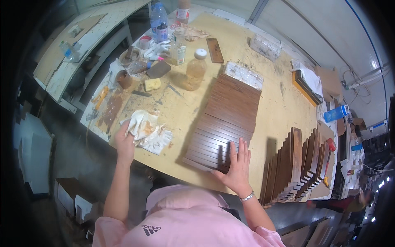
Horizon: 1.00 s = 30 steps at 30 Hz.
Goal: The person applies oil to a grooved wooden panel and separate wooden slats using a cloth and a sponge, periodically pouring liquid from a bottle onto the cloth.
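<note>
My left hand [124,138] is closed on a stained white rag [145,124] at the table's near left; its fingertips are partly hidden by the cloth. A second crumpled piece of white cloth [158,140] lies against it. My right hand [237,166] is open, fingers stretched, over the near right edge of a row of brown wooden strips [214,131]. The strips lie side by side, glossy at the near end. At their far end sits a white-wrapped block [243,75]. Whether my right palm presses on the wood is hard to tell.
A bottle of yellowish liquid [196,70] stands left of the strips. Beyond it are a yellow sponge [152,85], a brown cup [123,79] and a large plastic bottle [159,20]. Stacked wooden strips [284,168] rise at the near right, beside a red-handled tool [331,145].
</note>
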Each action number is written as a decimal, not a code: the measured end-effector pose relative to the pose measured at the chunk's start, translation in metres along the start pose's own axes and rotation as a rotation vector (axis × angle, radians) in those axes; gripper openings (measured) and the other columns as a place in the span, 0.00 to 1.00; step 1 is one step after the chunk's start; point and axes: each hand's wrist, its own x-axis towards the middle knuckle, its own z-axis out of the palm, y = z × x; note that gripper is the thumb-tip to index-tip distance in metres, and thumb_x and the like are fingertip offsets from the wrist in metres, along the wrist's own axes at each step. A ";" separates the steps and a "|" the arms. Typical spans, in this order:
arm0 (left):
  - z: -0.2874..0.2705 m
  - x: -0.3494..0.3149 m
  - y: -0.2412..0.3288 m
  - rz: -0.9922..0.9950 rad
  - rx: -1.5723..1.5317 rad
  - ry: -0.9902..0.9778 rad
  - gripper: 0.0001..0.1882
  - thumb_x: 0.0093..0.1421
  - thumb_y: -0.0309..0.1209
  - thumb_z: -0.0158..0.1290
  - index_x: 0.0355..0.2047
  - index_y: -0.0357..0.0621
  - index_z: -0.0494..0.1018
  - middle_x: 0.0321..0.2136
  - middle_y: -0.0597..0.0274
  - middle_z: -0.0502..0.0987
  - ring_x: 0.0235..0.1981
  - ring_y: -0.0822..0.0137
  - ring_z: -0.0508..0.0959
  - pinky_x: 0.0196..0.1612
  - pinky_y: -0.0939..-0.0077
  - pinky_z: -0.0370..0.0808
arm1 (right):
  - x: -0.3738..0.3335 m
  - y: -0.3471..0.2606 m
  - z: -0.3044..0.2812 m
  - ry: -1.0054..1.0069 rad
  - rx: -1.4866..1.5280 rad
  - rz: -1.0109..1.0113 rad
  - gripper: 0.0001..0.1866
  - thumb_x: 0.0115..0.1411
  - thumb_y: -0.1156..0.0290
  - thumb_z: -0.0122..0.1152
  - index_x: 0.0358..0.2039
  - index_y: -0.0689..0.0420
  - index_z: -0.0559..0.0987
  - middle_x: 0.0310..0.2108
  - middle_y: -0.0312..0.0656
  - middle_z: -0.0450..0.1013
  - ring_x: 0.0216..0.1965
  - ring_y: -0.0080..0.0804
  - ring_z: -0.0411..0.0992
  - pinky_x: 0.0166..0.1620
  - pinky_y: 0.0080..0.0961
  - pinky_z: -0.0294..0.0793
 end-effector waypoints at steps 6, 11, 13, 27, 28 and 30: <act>0.160 -0.066 0.022 0.700 0.515 -0.482 0.24 0.47 0.14 0.48 0.46 0.36 0.79 0.43 0.51 0.80 0.44 0.49 0.78 0.51 0.59 0.75 | -0.025 0.050 0.005 -0.106 0.066 -0.008 0.65 0.34 0.56 0.82 0.71 0.57 0.54 0.73 0.61 0.41 0.73 0.65 0.41 0.69 0.65 0.46; 0.174 -0.077 -0.016 0.805 0.825 -0.770 0.20 0.47 0.17 0.52 0.42 0.43 0.81 0.45 0.56 0.79 0.47 0.54 0.77 0.52 0.61 0.72 | -0.022 0.064 0.012 -0.037 0.169 -0.078 0.57 0.41 0.53 0.79 0.67 0.61 0.61 0.71 0.64 0.46 0.72 0.66 0.43 0.70 0.58 0.48; 0.115 -0.046 -0.033 0.679 0.912 -0.511 0.15 0.50 0.16 0.52 0.37 0.42 0.81 0.42 0.54 0.79 0.44 0.54 0.77 0.50 0.61 0.74 | -0.021 0.070 0.015 -0.002 0.203 -0.066 0.55 0.43 0.53 0.79 0.66 0.64 0.62 0.71 0.65 0.46 0.72 0.65 0.44 0.70 0.56 0.48; 0.092 -0.001 -0.051 0.452 0.941 -0.315 0.15 0.52 0.18 0.51 0.39 0.40 0.81 0.41 0.52 0.79 0.45 0.49 0.77 0.50 0.58 0.73 | -0.021 0.073 0.025 0.082 0.223 -0.073 0.56 0.36 0.55 0.83 0.65 0.60 0.65 0.70 0.60 0.51 0.70 0.64 0.48 0.68 0.58 0.51; 0.082 0.007 -0.043 0.329 0.999 -0.255 0.14 0.53 0.18 0.51 0.40 0.38 0.80 0.40 0.50 0.78 0.44 0.48 0.77 0.50 0.57 0.73 | -0.018 0.072 0.026 0.093 0.225 -0.079 0.57 0.36 0.55 0.83 0.65 0.60 0.65 0.70 0.60 0.51 0.70 0.64 0.48 0.68 0.58 0.51; 0.109 0.002 -0.045 0.507 1.025 -0.210 0.15 0.53 0.18 0.51 0.41 0.36 0.79 0.40 0.48 0.78 0.44 0.48 0.76 0.50 0.58 0.73 | -0.019 0.072 0.029 0.090 0.229 -0.074 0.55 0.37 0.54 0.81 0.65 0.59 0.65 0.70 0.59 0.51 0.70 0.64 0.49 0.67 0.58 0.52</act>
